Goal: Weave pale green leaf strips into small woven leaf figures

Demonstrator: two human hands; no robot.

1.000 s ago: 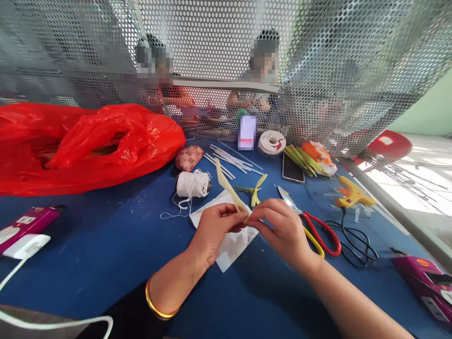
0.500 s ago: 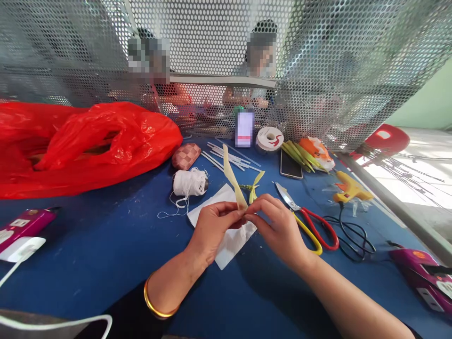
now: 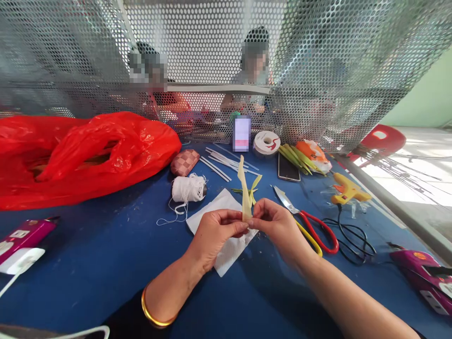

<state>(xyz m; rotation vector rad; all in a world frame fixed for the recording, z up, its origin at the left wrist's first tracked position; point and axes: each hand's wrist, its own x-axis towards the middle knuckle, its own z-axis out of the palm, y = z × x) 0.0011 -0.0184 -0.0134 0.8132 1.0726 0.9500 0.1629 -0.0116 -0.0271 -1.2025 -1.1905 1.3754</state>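
Note:
A pale yellow strip of husk or leaf (image 3: 244, 188) stands upright between my two hands. My left hand (image 3: 217, 233) pinches its lower end with thumb and fingers. From the other side my right hand (image 3: 273, 221) pinches the same lower end, the fingertips of both hands almost touching. Beneath them lies a white paper tissue (image 3: 226, 256). Just behind the strip rests a small yellow-green leafy piece (image 3: 254, 186). Scissors (image 3: 307, 219) with one red and one yellow handle lie beside my right hand. Left of the tissue is a spool of white string (image 3: 188, 188).
A red plastic bag (image 3: 88, 165) fills the back left. White sticks (image 3: 229, 162), a ribbon roll (image 3: 267, 142), a phone (image 3: 288, 168), green-yellow leaves (image 3: 296, 157) and a yellow glue gun (image 3: 349, 189) with a black cord line the back and right. People sit behind a perforated screen (image 3: 205, 47).
The strip has swung from leaning left to nearly upright, its tip now lower and further right. My right hand's fingers have shifted along its base; both hands still pinch it.

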